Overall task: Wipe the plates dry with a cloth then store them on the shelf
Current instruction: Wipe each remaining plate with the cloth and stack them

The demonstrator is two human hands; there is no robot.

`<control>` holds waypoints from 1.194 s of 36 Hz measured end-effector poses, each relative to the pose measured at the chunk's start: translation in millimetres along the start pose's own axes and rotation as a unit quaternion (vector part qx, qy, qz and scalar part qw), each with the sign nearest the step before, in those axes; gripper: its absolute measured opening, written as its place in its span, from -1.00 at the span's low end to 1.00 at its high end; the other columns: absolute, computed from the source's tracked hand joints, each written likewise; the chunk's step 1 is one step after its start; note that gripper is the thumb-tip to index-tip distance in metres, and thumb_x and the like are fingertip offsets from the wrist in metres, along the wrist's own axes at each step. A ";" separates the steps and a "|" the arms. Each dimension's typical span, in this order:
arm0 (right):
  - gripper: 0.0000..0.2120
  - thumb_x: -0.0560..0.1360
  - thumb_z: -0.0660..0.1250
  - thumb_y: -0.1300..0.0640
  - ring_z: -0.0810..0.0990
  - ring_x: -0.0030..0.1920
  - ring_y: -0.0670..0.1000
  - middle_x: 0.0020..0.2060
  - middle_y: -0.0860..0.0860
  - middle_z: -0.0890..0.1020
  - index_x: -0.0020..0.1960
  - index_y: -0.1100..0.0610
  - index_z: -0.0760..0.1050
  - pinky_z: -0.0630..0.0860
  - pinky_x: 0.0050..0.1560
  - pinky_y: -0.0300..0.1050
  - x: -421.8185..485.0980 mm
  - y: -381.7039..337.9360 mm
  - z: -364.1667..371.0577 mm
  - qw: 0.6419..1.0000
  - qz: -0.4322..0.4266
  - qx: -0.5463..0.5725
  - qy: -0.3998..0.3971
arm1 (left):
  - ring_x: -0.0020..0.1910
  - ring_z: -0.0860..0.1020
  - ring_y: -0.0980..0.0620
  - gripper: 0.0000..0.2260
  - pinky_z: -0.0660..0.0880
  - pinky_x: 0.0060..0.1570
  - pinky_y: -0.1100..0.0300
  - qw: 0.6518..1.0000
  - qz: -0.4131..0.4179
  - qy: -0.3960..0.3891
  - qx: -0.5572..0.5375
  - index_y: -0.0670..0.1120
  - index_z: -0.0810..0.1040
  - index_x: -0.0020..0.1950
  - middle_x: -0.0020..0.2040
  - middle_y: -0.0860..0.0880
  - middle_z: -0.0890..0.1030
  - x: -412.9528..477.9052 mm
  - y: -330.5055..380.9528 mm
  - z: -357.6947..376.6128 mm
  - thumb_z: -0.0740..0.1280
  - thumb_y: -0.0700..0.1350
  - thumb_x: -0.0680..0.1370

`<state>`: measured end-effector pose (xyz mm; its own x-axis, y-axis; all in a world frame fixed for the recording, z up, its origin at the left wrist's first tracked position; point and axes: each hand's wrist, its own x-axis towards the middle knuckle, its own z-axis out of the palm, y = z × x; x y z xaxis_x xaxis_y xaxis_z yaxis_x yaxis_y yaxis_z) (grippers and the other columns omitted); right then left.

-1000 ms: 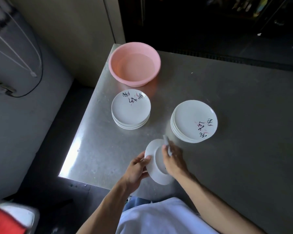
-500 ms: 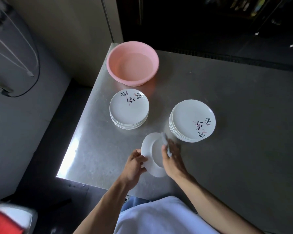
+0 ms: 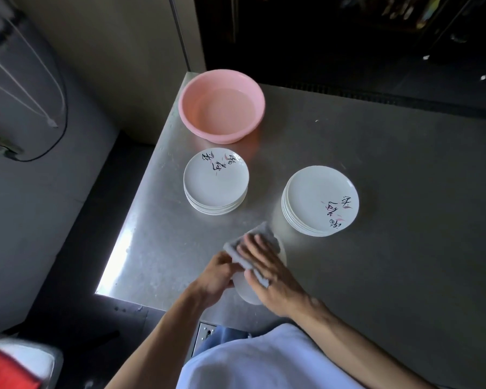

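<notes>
Far left, a dark cable loops down the wall, and something red sits blurred in the bottom corner. On the steel table, the pink plastic basin stands at the far left corner. Just in front of it, apart from it, is the left stack of plates, white, with black brush lettering on the top plate's far side.

Near the table's front edge the person holds a single white plate – the left hand has its fingers curled round the plate's left rim. A grey cloth is draped over most of that plate, and the right hand lies on top of it with the fingers straight and spread, pressing the cloth down onto the plate – a corner of cloth pokes out by the thumb.

Further right, near the cloth but not touching it, stands the right stack of plates, its lettering on the near right side
</notes>
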<state>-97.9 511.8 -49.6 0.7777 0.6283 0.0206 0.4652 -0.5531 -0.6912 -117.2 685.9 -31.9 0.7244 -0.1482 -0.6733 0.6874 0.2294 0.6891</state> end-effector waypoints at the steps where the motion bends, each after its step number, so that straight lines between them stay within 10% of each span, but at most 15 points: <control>1: -0.50 0.72 -0.02 -0.08 0.03 0.62 0.09 0.60 0.05 0.16 0.58 0.12 0.24 0.00 0.59 0.00 -3.4 2.4 2.8 0.999 -0.032 -0.020 -0.013 | 0.14 0.67 -0.17 -0.63 0.61 0.15 -0.10 1.000 0.002 0.004 -0.001 -0.18 0.65 0.25 0.18 -0.27 0.68 -0.1 -2.4 -0.7 0.46 -0.18 0.44; 9: -0.48 0.63 -0.15 -0.16 0.22 0.51 -0.06 0.49 -0.08 0.31 0.59 -0.24 0.03 0.16 0.48 -0.11 12.2 18.1 -1.9 0.941 0.299 0.100 0.121 | 0.05 0.63 -0.14 -0.58 0.60 -0.01 -0.02 0.994 0.023 0.014 -0.106 -0.18 0.58 0.35 0.11 -0.19 0.68 -4.7 -9.4 6.8 0.43 -0.19 0.49; 13: -0.51 0.66 -0.10 -0.13 -0.01 0.54 -0.29 0.54 -0.33 0.10 0.59 -0.24 0.00 -0.06 0.55 -0.23 15.3 -2.8 -4.1 0.969 0.197 0.127 0.076 | -0.02 0.63 -0.08 -0.69 0.56 -0.10 0.09 0.997 0.015 0.045 -0.065 -0.09 0.63 0.26 0.04 -0.13 0.69 -4.1 0.1 6.3 0.40 -0.15 0.52; 17: -0.46 0.71 -0.08 -0.13 -0.01 0.62 0.02 0.60 0.01 0.15 0.60 0.11 0.17 -0.06 0.59 -0.02 4.0 -1.9 9.8 0.999 0.036 0.016 0.021 | -0.11 0.59 -0.09 -0.78 0.50 -0.08 0.05 0.999 0.022 0.040 0.015 -0.11 0.70 0.07 -0.09 -0.13 0.68 -4.4 1.2 -1.9 0.40 -0.12 0.46; 23: -0.29 0.59 -0.25 -0.31 0.22 0.51 0.07 0.50 0.05 0.33 0.63 0.00 0.06 0.08 0.56 0.05 18.8 20.0 13.8 0.953 0.297 0.030 0.047 | 0.01 0.68 0.00 -0.61 0.64 0.01 0.04 1.000 0.001 0.015 0.014 -0.08 0.66 0.28 0.07 -0.09 0.73 -8.0 -0.9 -7.3 0.42 -0.06 0.46; 30: -0.46 0.70 -0.10 -0.14 0.03 0.61 0.10 0.61 0.04 0.15 0.60 0.06 0.20 -0.02 0.58 0.04 1.0 -1.2 14.7 0.996 0.008 -0.088 -0.009 | 0.00 0.66 -0.06 -0.62 0.63 -0.02 0.08 1.000 -0.001 0.023 -0.010 -0.22 0.65 0.21 0.03 -0.15 0.72 -6.2 -9.1 -2.7 0.43 -0.12 0.43; 36: -0.39 0.60 -0.18 -0.20 0.20 0.54 0.05 0.54 -0.04 0.27 0.60 -0.05 0.13 0.23 0.49 0.10 17.4 22.2 11.9 0.938 0.332 0.017 0.102 | 0.06 0.63 -0.02 -0.74 0.60 -0.02 0.08 0.992 0.008 0.032 -0.121 -0.08 0.58 0.34 0.13 -0.10 0.68 -5.8 -15.0 11.3 0.33 -0.17 0.65; 43: -0.43 0.71 -0.07 -0.13 0.10 0.60 0.07 0.57 0.08 0.24 0.57 0.19 0.23 -0.02 0.59 -0.02 7.0 -2.7 18.8 0.993 0.097 -0.003 0.073 | 0.05 0.65 -0.07 -0.76 0.55 0.05 0.03 1.000 0.012 0.016 -0.017 -0.10 0.63 0.30 0.14 -0.17 0.71 -3.2 -3.2 15.3 0.27 -0.19 0.67</control>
<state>-101.6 528.1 -61.2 0.9057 0.4238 -0.0077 0.3026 -0.6591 -0.6885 -120.8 670.9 -27.8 0.7385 -0.1112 -0.6650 0.6669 0.2659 0.6961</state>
